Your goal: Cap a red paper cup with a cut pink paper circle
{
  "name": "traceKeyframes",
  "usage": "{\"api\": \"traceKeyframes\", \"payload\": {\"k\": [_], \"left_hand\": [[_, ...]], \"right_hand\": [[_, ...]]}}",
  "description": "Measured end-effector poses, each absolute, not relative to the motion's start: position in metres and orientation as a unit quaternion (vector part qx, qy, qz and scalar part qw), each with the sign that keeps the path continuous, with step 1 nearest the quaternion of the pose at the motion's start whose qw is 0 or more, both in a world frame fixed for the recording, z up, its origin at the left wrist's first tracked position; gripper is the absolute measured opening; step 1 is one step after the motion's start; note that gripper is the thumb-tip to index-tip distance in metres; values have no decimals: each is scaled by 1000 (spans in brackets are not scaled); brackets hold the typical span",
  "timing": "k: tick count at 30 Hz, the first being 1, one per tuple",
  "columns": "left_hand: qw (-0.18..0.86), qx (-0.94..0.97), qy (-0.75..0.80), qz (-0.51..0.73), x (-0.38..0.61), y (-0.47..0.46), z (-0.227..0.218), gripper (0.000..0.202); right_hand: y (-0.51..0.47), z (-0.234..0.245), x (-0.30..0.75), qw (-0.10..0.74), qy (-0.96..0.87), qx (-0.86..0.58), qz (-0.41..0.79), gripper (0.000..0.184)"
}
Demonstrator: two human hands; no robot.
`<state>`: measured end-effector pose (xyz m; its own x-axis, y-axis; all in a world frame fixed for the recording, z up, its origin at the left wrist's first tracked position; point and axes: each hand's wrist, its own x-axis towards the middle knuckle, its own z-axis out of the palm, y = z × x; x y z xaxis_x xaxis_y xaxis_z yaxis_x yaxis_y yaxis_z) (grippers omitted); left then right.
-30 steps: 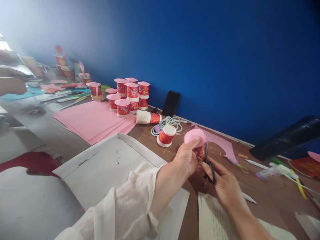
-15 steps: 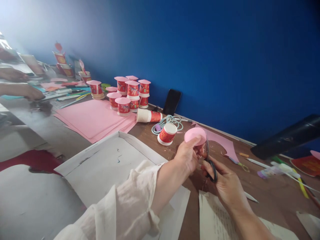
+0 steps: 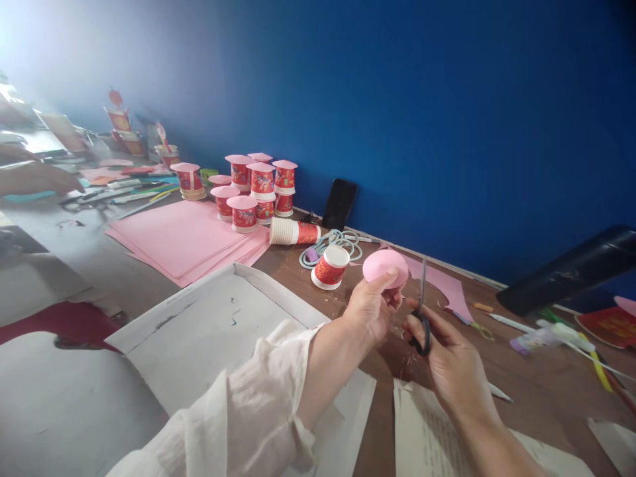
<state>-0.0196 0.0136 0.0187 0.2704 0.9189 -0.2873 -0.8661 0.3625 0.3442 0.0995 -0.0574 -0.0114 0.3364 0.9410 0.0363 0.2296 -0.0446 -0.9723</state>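
A round pink paper disc [image 3: 385,265] is pinched between the thumb and fingers of my left hand [image 3: 371,308], in front of me over the table. My right hand [image 3: 450,358] grips a pair of black-handled scissors [image 3: 423,318], fingers in the loops. The blades point up and stand slightly apart from the disc's right edge. Behind them lies a pink paper offcut [image 3: 442,281] with a curved cut edge. An upturned red paper cup [image 3: 331,268] stands left of the disc.
Red cups topped with pink discs [image 3: 261,182] stand stacked by the wall, near pink sheets [image 3: 173,235]. A cup stack [image 3: 294,232] lies sideways beside a coiled cable [image 3: 342,244] and phone [image 3: 340,203]. A black cylinder [image 3: 571,271] is at right. Another person's hand [image 3: 40,177] shows far left.
The scissors have moved right, away from the disc's edge, and their blades now look closed together. My left hand still holds the disc, shifted slightly left. The other person's hand has moved left.
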Motion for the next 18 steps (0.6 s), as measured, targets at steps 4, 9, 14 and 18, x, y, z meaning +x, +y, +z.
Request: {"api": "traceKeyframes", "payload": {"k": [4, 9, 14, 18], "left_hand": [[786, 107, 213, 570, -20, 11, 22, 29], [785, 183, 200, 556, -21, 7, 22, 40], [797, 204, 195, 534, -21, 7, 18, 35], [803, 202, 189, 527, -22, 7, 17, 29]], "right_hand": [[-53, -5, 120, 491, -472, -695, 228, 65], [-50, 4, 150, 416, -511, -747, 87, 56], [-47, 4, 160, 390, -538, -738, 119, 54], [-46, -4, 160, 383, -556, -727, 129, 52]]}}
